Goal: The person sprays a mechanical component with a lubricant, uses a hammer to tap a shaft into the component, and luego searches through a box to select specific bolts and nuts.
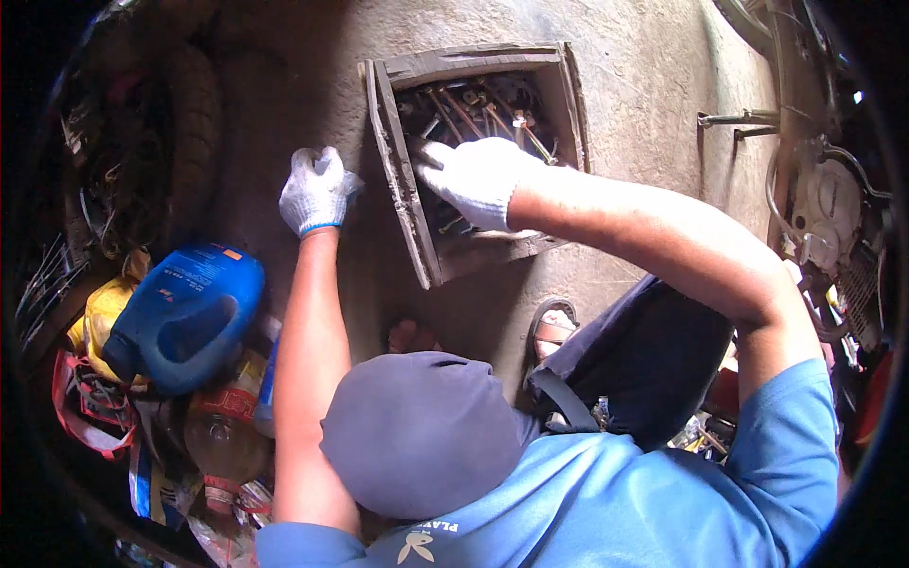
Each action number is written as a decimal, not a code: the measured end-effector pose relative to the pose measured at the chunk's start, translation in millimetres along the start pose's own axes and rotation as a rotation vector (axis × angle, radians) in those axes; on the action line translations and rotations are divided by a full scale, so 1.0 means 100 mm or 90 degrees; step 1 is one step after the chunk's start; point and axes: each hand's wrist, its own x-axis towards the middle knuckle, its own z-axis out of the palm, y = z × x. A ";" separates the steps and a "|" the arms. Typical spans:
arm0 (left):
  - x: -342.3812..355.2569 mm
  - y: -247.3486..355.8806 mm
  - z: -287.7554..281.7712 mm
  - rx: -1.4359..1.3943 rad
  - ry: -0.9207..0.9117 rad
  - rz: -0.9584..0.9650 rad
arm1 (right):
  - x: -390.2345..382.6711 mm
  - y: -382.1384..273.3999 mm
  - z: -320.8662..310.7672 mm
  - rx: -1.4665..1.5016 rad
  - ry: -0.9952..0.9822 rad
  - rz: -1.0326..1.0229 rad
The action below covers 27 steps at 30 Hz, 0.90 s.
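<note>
Evidently, in the head view, the wooden box (405, 189) stands on the floor (644, 104) ahead of the person, its raised walls seemingly there to keep the long bolts (461, 113) together, and the gloved right hand (478, 180) reaches in from the near right, fingers slightly bent, their grip, if any, not visible. Left of the box, the gloved left hand (317, 189) hangs apart, fingers curled, perhaps leaving the opening free; I cannot tell whether it holds anything
</note>
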 end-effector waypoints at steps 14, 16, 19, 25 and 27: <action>0.03 0.01 -0.01 -0.011 -0.008 -0.006 | -0.75 -0.14 -0.31 0.084 -0.181 0.007; 0.02 -0.01 -0.04 -0.006 0.000 -0.002 | -0.65 -0.10 -0.35 0.136 -0.044 0.009; 0.01 0.02 -0.04 -0.001 0.006 -0.006 | -0.39 0.07 -0.44 0.001 0.091 0.143; 0.00 0.04 -0.02 0.029 -0.007 -0.010 | 0.04 0.09 -0.39 0.007 -0.169 0.301; 0.01 0.05 -0.02 0.041 -0.013 -0.016 | -0.01 0.06 -0.33 0.101 -0.118 0.308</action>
